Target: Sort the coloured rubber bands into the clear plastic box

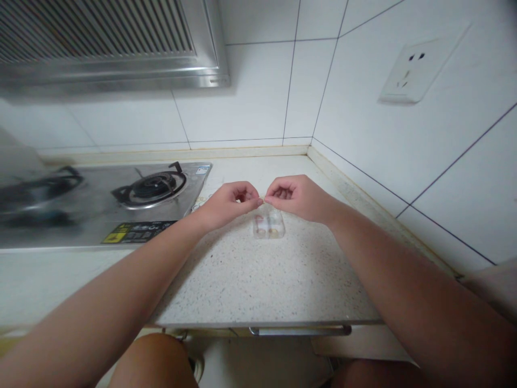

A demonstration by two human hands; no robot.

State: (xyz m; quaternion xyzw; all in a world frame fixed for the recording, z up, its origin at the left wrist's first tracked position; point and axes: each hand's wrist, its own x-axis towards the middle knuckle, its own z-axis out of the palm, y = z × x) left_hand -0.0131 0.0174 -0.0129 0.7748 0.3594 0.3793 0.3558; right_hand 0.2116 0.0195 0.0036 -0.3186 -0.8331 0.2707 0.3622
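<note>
My left hand (234,203) and my right hand (299,198) meet fingertip to fingertip above the speckled countertop (262,280). Both are closed in a pinch of thumb and forefinger. A tiny yellowish thing seems to lie between the fingertips, too small to name. Just below and in front of them sits a small clear plastic box (269,229) with compartments. Small round items and a reddish bit show inside it, and its far end is partly behind my fingers. Beside my left wrist, small yellowish ring shapes (201,200) lie on the counter, partly covered by the hand.
A steel gas stove (92,215) with a black burner (153,186) is at the left, under a range hood (121,43). A wall socket (420,67) is on the right tiled wall. A drawer handle (301,331) runs below the counter's front edge, near my knees.
</note>
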